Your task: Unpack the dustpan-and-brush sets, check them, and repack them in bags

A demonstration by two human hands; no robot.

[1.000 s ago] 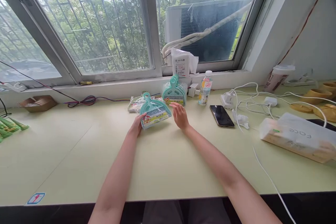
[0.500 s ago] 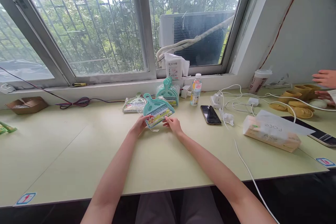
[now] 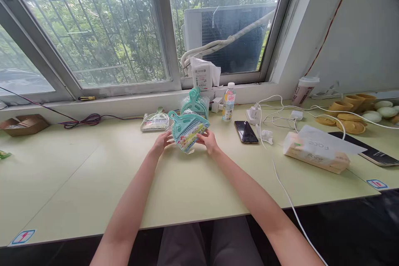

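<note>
A teal dustpan and brush set [image 3: 190, 131] in clear wrap, with a printed card across its front, is tilted between my two hands just over the table. My right hand [image 3: 209, 141] grips its lower right side, thumb in front. My left hand [image 3: 161, 142] is at its left edge, fingertips against it and partly hidden. Behind it stand several matching teal dustpan sets [image 3: 195, 102], stacked upright against the sill. To the left, another wrapped set [image 3: 155, 121] lies flat.
A drink bottle [image 3: 229, 102], a phone [image 3: 246, 132], white cables [image 3: 282, 110] and a tissue pack [image 3: 316, 153] are on the right. Yellow cups [image 3: 341, 107] sit farther right. A brown box [image 3: 23, 125] and coiled wires [image 3: 85, 121] lie on the left.
The dustpan set has turned, its right side now higher, and my left hand has shifted from its lower corner to its left edge. Another person's hand at far right has left view.
</note>
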